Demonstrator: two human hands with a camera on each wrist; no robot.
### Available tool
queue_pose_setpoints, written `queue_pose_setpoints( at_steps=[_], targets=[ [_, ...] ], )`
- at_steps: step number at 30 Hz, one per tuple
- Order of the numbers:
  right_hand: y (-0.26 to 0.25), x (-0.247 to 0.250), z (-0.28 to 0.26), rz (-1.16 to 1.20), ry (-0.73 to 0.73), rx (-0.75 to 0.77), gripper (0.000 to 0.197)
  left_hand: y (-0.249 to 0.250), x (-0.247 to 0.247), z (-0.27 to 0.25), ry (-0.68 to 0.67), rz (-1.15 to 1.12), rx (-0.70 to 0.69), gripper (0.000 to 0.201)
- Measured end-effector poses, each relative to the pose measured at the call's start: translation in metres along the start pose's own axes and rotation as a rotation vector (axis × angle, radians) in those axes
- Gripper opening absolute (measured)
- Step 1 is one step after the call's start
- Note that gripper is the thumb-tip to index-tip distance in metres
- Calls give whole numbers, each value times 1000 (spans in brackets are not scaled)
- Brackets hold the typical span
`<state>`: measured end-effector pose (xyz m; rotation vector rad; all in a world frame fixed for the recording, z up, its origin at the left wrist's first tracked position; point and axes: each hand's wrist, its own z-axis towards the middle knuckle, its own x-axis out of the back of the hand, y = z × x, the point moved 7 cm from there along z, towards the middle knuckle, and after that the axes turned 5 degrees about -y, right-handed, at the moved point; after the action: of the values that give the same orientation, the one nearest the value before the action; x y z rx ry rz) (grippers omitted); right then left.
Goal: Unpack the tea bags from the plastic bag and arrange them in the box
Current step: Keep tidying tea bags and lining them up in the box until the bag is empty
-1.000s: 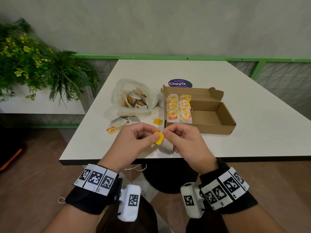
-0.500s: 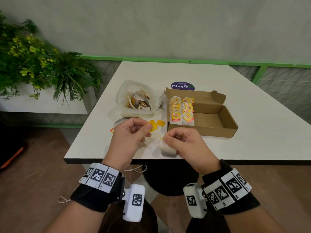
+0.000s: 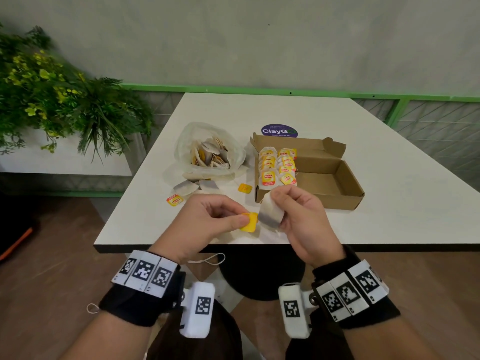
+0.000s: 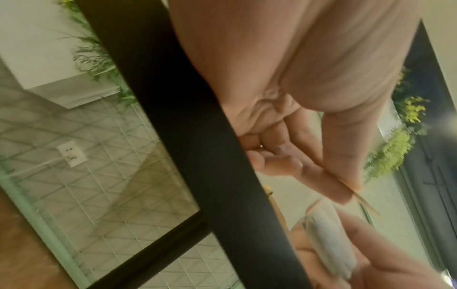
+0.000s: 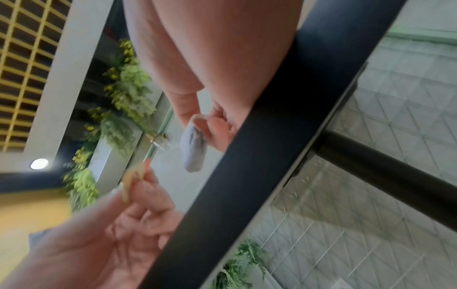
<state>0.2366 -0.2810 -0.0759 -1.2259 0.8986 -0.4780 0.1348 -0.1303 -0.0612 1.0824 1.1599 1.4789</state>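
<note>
Near the table's front edge my left hand pinches a yellow tea tag between thumb and forefinger. Just to its right my right hand grips the grey-white tea bag that belongs to that tag. The wrist views show the same bag and the tag edge-on. A brown cardboard box lies open behind my right hand, with two rows of tea bags in its left end. The clear plastic bag with several tea bags sits left of the box.
Two loose tea bags lie in front of the plastic bag, with a yellow tag and another tag on the white table. A purple round sticker is behind the box. Green plants stand at the left.
My right hand has risen and turned the tea bag up into view in front of the box. My left hand brought the yellow tag back beside it.
</note>
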Motion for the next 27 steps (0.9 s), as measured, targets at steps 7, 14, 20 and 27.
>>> queue_pose_setpoints(
  at_steps=[7, 14, 20, 27],
  targets=[
    [-4, -5, -2, -140, 26, 18, 18, 0, 5, 0, -99, -159, -36, 27],
    [1, -29, -5, -430, -224, 56, 9, -6, 18, 2, 222, -481, 46, 20],
    [-2, -39, -23, -420, -456, -15, 10, -9, 27, 4, 433, -482, 40, 11],
    [-8, -38, -55, -425, -579, -62, 11, -12, 30, 5, 448, -383, 10, 13]
  ],
)
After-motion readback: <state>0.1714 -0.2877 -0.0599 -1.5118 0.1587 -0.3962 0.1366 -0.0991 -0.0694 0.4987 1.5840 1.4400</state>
